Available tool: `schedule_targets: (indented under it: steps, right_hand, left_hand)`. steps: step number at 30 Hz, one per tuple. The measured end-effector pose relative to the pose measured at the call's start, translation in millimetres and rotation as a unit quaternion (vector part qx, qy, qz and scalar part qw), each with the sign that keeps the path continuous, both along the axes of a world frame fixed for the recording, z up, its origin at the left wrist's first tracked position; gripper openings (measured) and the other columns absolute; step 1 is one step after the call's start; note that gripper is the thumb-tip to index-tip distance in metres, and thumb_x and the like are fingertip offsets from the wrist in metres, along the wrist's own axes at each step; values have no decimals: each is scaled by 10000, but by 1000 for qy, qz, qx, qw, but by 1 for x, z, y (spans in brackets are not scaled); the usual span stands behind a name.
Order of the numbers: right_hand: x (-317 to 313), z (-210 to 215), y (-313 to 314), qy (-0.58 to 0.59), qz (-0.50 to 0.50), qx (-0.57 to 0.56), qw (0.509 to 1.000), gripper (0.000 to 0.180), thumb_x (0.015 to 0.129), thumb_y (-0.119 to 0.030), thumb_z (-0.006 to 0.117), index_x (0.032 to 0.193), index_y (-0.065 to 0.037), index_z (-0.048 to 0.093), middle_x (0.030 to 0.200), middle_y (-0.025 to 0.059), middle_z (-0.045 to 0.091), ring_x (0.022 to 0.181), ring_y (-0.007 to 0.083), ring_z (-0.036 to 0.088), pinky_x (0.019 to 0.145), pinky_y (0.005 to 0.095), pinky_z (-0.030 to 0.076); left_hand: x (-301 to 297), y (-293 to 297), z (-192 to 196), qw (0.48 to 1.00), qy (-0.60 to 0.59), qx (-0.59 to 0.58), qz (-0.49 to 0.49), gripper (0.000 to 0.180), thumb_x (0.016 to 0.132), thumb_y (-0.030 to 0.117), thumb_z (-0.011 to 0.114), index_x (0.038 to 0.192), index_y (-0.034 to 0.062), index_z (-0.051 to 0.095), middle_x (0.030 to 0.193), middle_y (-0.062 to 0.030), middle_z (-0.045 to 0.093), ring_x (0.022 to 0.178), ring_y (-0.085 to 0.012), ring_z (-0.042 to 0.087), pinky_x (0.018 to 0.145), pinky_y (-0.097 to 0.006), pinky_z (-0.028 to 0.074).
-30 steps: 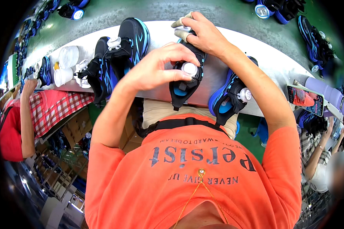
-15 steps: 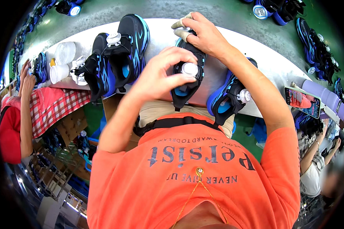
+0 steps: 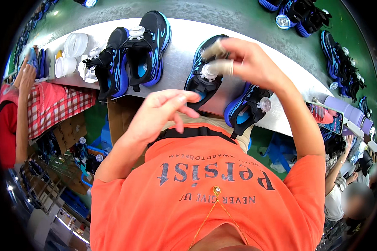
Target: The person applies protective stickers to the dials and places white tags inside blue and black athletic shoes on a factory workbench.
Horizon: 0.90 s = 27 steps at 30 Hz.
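Note:
A black sneaker with blue trim (image 3: 195, 62) lies on the metal bench in front of me, toe pointing away. On its tongue sits a round white plastic piece (image 3: 208, 71). My right hand (image 3: 251, 60), with pale covers on two fingertips, hovers over the shoe's right side. Its fingers are apart though blurred, and I see nothing between them. Close to the shoe's heel, my left hand (image 3: 161, 111) is off the shoe with its fingers spread and holds nothing. A second sneaker (image 3: 248, 106) with a clear round piece lies just right, below my right forearm.
A pair of matching sneakers (image 3: 148, 48) stands on the bench (image 3: 178, 46) to the left. Beyond it are clear round tubs (image 3: 65, 67) and white plastic parts (image 3: 88, 73). A phone (image 3: 326, 118) is at the right end. Co-workers sit on both sides; more shoes (image 3: 341, 62) lie far right.
My left hand has let go of the white round piece and drawn back toward me. My right hand has left the shoe's toe and moved nearer, over its right side.

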State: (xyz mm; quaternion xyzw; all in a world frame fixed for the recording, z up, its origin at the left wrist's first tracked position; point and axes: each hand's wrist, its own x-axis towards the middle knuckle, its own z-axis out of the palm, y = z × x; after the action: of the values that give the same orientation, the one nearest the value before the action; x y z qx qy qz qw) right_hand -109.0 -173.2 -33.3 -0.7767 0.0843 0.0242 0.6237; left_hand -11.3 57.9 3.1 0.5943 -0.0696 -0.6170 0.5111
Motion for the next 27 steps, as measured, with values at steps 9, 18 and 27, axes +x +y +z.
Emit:
schedule_targets:
  steps: [9, 18, 27]
  right_hand:
    - [4, 3, 22, -15, 20, -156, 987, 258, 703, -177, 758, 929, -104, 659, 748, 27, 476, 606, 130, 474, 544, 270, 401]
    - [7, 2, 19, 27, 46, -89, 995, 313, 660, -53, 620, 972, -67, 634, 855, 46, 524, 712, 149, 500, 644, 265, 425]
    - [-9, 21, 23, -7, 0, -119, 993, 482, 727, -195, 740, 1173, -104, 584, 929, 95, 510, 892, 229, 525, 800, 324, 452]
  left_hand:
    - [-10, -23, -22, 985, 135, 8, 103, 300, 946, 157, 510, 1108, -94, 539, 1089, -182, 607, 995, -312, 644, 607, -300, 574]
    - [-6, -29, -27, 986, 135, 29, 91, 264, 926, 166, 552, 1026, -78, 570, 1020, -158, 619, 945, -280, 660, 708, -335, 587]
    - [-5, -25, -29, 986, 137, 10, 99, 277, 907, 172, 597, 1025, -78, 578, 1006, -154, 617, 928, -270, 660, 695, -348, 589]
